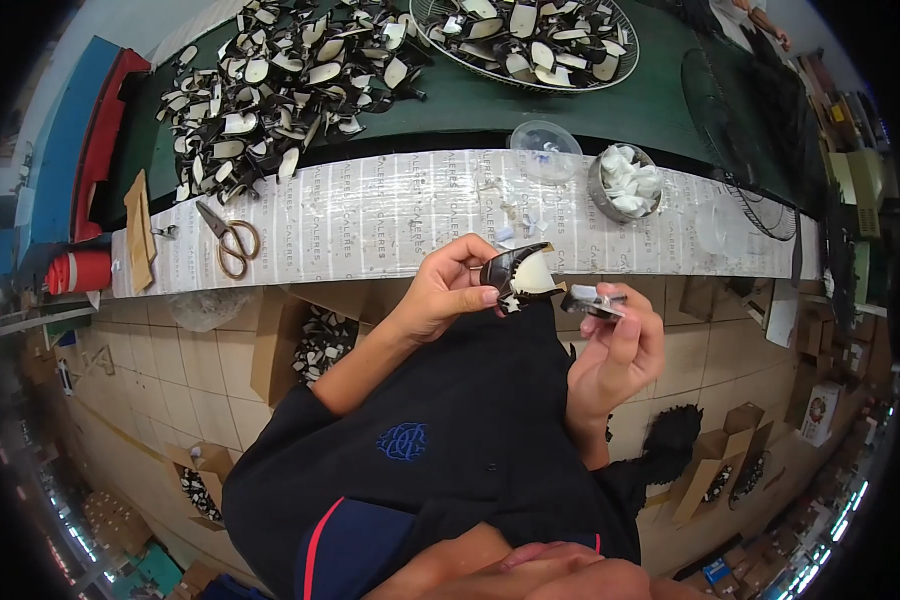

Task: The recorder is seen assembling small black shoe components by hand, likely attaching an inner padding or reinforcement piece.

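Over the near edge of the worktable, my left hand (440,292) grips a shoe upper piece (505,268), glossy black outside with a cream lining and a jagged edge. The thumb lies on its near side, and the fingers wrap behind it. Just to the right, my right hand (622,345) pinches a small dark-and-silver object (592,301) between thumb and fingers. Its kind is not clear, and its tip is close to the upper piece. From this view I cannot tell whether the two touch.
Scissors (232,240) lie on the paper-covered table edge (370,215) at left. Beyond are a heap of black and cream shoe pieces (290,90) and a wire basket (634,62) of more. A metal bowl (599,192) holds white wads, beside a clear plastic dish (522,168).
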A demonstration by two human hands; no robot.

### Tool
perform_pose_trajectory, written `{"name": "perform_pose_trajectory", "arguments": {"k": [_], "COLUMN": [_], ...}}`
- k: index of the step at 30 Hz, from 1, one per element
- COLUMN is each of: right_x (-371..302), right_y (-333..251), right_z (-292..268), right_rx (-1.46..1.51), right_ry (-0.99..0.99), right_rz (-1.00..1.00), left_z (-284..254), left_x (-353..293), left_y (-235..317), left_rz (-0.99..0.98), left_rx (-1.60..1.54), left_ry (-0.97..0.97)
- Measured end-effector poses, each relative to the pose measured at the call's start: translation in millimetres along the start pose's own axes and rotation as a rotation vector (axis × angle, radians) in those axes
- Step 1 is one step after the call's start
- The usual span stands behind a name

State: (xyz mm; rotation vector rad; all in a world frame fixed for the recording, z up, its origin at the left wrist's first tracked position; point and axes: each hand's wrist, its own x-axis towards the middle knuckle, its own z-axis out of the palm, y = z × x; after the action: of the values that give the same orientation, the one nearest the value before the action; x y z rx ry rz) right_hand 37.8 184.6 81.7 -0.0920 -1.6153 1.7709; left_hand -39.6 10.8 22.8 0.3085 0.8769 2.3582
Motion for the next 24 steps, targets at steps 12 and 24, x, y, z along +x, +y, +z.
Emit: {"name": "perform_pose_trajectory", "arguments": {"k": [12,24], "right_x": [9.9,7.2], "right_y": [15.6,22.0], "right_z": [2.7,1.3], "right_rx": [-0.328,-0.42], "right_ry": [-0.236,-0.316], "right_rz": [-0.097,-0.156], "left_z": [7.2,5.3], "left_x": [3.3,3.6], "left_y": [-0.2,0.1], "left_rz": [-0.12,-0.122], "left_rx": [0.109,0.079], "left_ry": [0.044,0.041]}}
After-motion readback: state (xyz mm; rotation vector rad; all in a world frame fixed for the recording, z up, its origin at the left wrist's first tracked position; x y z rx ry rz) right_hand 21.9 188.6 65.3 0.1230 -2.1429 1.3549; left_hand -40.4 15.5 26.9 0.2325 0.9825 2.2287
